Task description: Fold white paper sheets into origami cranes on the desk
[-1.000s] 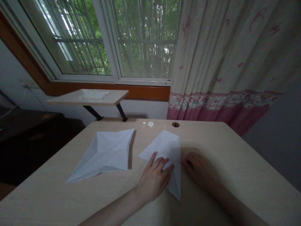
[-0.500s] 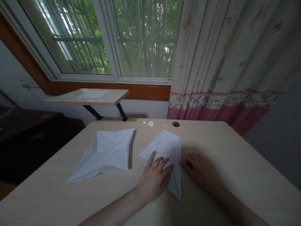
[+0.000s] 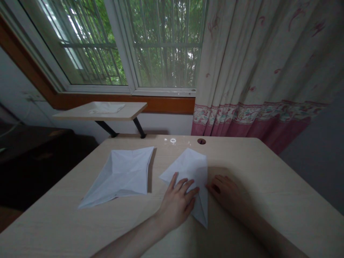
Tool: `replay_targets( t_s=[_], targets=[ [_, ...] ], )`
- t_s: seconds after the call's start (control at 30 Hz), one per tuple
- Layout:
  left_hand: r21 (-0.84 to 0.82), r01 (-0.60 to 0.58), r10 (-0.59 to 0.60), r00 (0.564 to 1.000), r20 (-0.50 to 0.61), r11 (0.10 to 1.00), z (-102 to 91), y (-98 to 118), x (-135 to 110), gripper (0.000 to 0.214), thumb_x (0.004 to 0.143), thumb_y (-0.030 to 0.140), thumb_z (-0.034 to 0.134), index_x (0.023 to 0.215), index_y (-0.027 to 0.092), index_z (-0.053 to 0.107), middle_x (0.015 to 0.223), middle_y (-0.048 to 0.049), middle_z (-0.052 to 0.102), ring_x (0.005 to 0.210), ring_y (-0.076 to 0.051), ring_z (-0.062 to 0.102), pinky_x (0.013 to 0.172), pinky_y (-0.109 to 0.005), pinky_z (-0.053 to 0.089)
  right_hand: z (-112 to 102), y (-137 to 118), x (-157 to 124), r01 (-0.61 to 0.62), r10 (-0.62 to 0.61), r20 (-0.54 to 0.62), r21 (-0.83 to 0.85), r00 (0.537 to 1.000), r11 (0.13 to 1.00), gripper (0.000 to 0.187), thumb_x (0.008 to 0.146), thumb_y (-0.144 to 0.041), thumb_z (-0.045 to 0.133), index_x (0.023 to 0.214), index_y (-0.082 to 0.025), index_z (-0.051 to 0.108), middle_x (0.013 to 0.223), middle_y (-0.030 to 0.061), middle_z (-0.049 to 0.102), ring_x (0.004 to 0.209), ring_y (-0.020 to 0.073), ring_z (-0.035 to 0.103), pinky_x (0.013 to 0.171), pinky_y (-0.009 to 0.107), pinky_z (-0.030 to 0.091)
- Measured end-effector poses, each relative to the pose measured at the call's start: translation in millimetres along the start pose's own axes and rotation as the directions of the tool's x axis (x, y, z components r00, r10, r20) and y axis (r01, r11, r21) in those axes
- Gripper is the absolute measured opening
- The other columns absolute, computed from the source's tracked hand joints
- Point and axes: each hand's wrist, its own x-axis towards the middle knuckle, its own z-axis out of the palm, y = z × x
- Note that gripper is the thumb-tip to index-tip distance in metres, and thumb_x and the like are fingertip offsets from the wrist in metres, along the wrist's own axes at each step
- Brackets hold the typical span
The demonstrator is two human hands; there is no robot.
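A folded sheet of white paper (image 3: 197,166) lies on the light wooden desk (image 3: 268,186), its pointed lower end towards me. My left hand (image 3: 178,200) rests flat on the lower left part of this paper, fingers spread, hiding some of its folds. Just right of the paper, my right hand (image 3: 224,190) lies on the desk with its fingers curled in. One fingertip of it touches the paper's right edge, and nothing shows inside the curl. A second folded white paper (image 3: 129,172), raised at its edges, stands to the left, apart from both hands.
On black supports at the back left is a small raised shelf (image 3: 107,116), with crumpled white paper (image 3: 106,107) on it. A round cable hole (image 3: 201,141) is near the desk's far edge. Behind hang a patterned curtain (image 3: 242,71) and a barred window (image 3: 163,46).
Both hands keep the same pose on and beside the folded paper. The whole view has shifted very slightly; nothing was taken up or let go.
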Motion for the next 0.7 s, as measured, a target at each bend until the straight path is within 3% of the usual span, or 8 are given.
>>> replay_targets(
  t_s=[0.37, 0.57, 0.7],
  targets=[
    [-0.010, -0.005, 0.005, 1.000, -0.022, 1.000, 6.4, -3, -2, 0.038, 0.095, 0.024, 0.053, 0.132, 0.030, 0.056, 0.138, -0.0033, 0.057, 0.126, -0.029, 0.051, 0.115, -0.065, 0.021, -3, -4, 1, -0.010, 0.007, 0.065, 0.048, 0.998, 0.999, 0.016, 0.088, -0.014, 0.054, 0.075, -0.021, 0.061, 0.076, 0.0027, 0.069, 0.070, 0.0205, 0.067, 0.071, 0.035, 0.050],
    [-0.006, -0.005, 0.005, 1.000, -0.003, 1.000, 2.3, -2, -1, 0.036, 0.096, 0.025, 0.051, 0.132, 0.031, 0.056, 0.138, -0.0029, 0.058, 0.126, -0.029, 0.052, 0.114, -0.066, 0.024, -8, -4, 0, -0.060, 0.042, 0.181, 0.096, 0.983, 0.994, 0.012, 0.087, -0.016, 0.058, 0.075, -0.020, 0.060, 0.077, 0.0027, 0.068, 0.071, 0.0213, 0.066, 0.073, 0.036, 0.049],
    [-0.013, -0.005, 0.005, 1.000, -0.004, 1.000, 1.6, -1, -1, 0.036, 0.096, 0.025, 0.051, 0.132, 0.031, 0.056, 0.138, -0.0028, 0.058, 0.126, -0.028, 0.052, 0.115, -0.065, 0.023, -13, -6, 2, -0.039, 0.001, 0.249, 0.144, 0.969, 0.989, 0.013, 0.088, -0.017, 0.057, 0.075, -0.020, 0.059, 0.075, 0.0025, 0.066, 0.070, 0.0201, 0.064, 0.071, 0.034, 0.048]
  ],
)
